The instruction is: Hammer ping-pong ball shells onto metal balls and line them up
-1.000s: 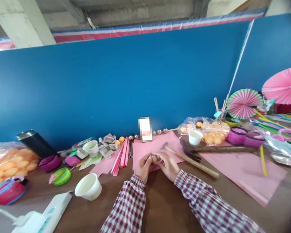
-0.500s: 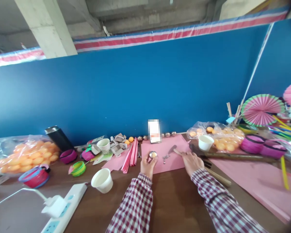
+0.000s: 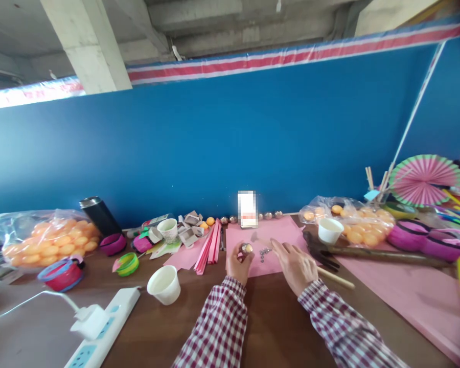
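Note:
My left hand (image 3: 238, 261), fingers wrapped round it, holds a small ball (image 3: 247, 248) that looks shiny silver with an orange patch on top. Under my right hand (image 3: 296, 263) runs the handle of a hammer (image 3: 335, 277), gripped from above. The blurred hammer head sticks out left of the fingers, close to the ball. Several small silver pieces (image 3: 263, 254) lie between my hands on a pink sheet (image 3: 287, 229). My palm and fingers hide the middle of the handle.
Silver balls (image 3: 278, 214) line the wall behind a pixelated upright thing (image 3: 247, 208). A white cup (image 3: 164, 284) and a power strip (image 3: 103, 327) are on the left. Bags of orange balls (image 3: 57, 240) stand at both sides. Dark tools with a long wooden handle (image 3: 383, 254) lie right.
My right hand has moved left with the hammer, bringing its head nearer the ball. My left hand keeps its hold on the ball. The whole view has shifted slightly.

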A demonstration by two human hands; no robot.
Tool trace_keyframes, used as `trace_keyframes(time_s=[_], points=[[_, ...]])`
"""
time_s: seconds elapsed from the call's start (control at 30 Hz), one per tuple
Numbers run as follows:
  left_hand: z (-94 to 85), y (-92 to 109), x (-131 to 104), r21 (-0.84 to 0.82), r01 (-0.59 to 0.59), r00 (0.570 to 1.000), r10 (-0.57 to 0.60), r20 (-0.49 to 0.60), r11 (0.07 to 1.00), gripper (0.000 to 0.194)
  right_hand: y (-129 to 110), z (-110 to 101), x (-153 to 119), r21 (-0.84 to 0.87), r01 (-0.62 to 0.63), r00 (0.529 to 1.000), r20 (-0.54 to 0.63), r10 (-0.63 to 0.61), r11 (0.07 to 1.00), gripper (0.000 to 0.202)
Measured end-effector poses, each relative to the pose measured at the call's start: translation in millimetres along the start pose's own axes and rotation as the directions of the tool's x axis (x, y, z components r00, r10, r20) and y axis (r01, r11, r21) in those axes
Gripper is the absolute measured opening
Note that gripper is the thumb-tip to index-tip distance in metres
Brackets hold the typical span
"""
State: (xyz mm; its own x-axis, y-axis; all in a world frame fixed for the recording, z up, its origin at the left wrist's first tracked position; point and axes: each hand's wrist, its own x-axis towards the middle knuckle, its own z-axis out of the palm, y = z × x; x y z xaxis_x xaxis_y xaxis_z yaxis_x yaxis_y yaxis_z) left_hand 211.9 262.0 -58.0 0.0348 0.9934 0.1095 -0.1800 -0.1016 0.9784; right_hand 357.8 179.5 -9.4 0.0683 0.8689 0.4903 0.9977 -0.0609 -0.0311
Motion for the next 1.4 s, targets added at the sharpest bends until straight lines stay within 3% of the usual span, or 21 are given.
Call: trace_keyframes(time_s=[0.13,0.3,0.7,1.03,1.4], points=[[-0.1,-5.0,2.4,0.039,0.007,1.000,-0.006,-0.012,0.999,0.047,-4.8,0.3,-4.0,0.005,0.028,1.000,-0.003,-0.028,1.000,0.048],[0.1,-4.8,1.7,0.051,-0.045,0.997,0.041,0.062,0.998,0.044,-5.8,-0.4,-4.0,0.003,0.045,0.999,0.021,-0.045,0.999,0.055],[-1.0,-5.2,1.3,0.093,-0.043,0.997,0.038,0.064,0.995,0.044,-5.2,1.1,-3.6,0.017,-0.013,1.000,0.003,0.013,1.000,0.050],[-2.5,-8.7,3.0,0.266,-0.085,0.993,0.060,0.101,0.960,0.047,-5.6,-1.0,-3.8,-0.029,0.004,1.000,0.015,-0.003,1.000,0.054],[-2.2,-13.2,5.0,0.245,-0.087,0.994,0.070,0.078,0.966,0.043,-7.5,-0.3,-4.5,-0.049,0.022,1.000,0.011,-0.022,0.999,0.051]])
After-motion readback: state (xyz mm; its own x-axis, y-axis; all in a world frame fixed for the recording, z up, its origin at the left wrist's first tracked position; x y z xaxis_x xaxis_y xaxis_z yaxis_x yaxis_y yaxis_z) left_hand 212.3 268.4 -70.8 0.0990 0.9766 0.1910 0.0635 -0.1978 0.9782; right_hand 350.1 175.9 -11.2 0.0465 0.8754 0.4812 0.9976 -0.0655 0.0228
